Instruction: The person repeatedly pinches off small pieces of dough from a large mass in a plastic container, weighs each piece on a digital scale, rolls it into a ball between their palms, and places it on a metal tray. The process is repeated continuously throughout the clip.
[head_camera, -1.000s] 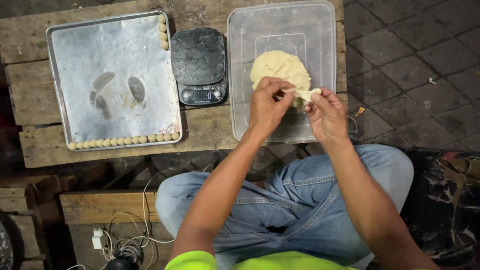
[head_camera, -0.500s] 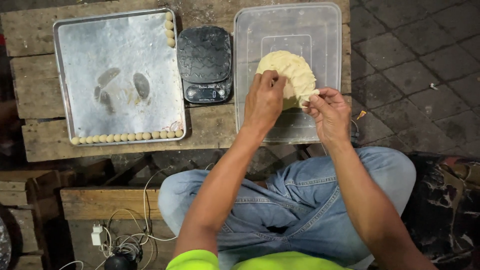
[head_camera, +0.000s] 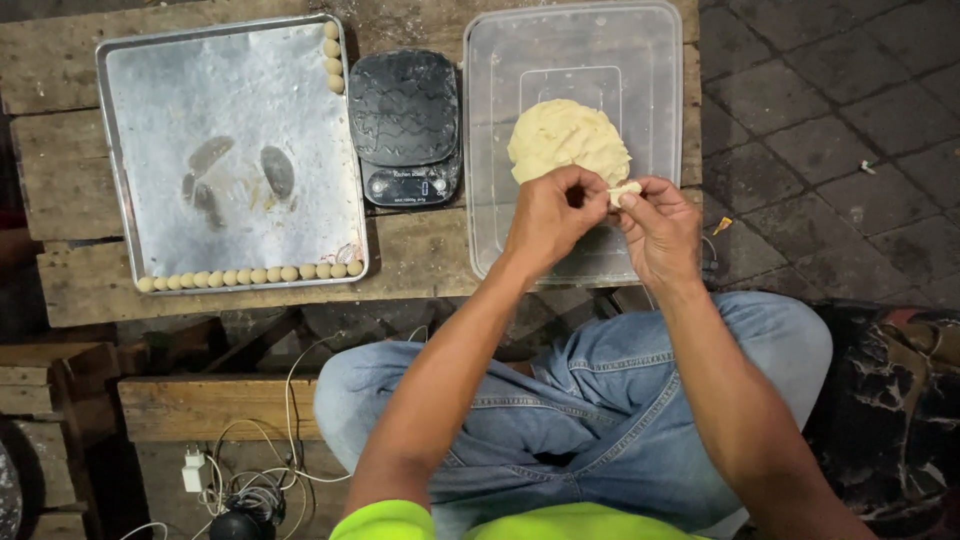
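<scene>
A pale yellow lump of dough (head_camera: 567, 138) lies in a clear plastic tub (head_camera: 660, 60) on a rough wooden table. Just in front of the lump, my left hand (head_camera: 548, 215) and my right hand (head_camera: 660, 228) meet over the tub. Both pinch a small piece of dough (head_camera: 626, 190) between their fingertips. A metal baking tray (head_camera: 230, 110) on the left holds small dough balls (head_camera: 250, 275) in a row along its near edge and a few more (head_camera: 331, 62) at its far right corner.
A black digital kitchen scale (head_camera: 405, 125) sits between the tray and the tub. Grey paving stones (head_camera: 830, 120) lie to the right. Below the table are wooden planks, a white charger with tangled cables (head_camera: 230, 475), and my knees in blue jeans.
My left hand has come off the dough lump and joined the right one. The small piece is now held between both hands, closer to me.
</scene>
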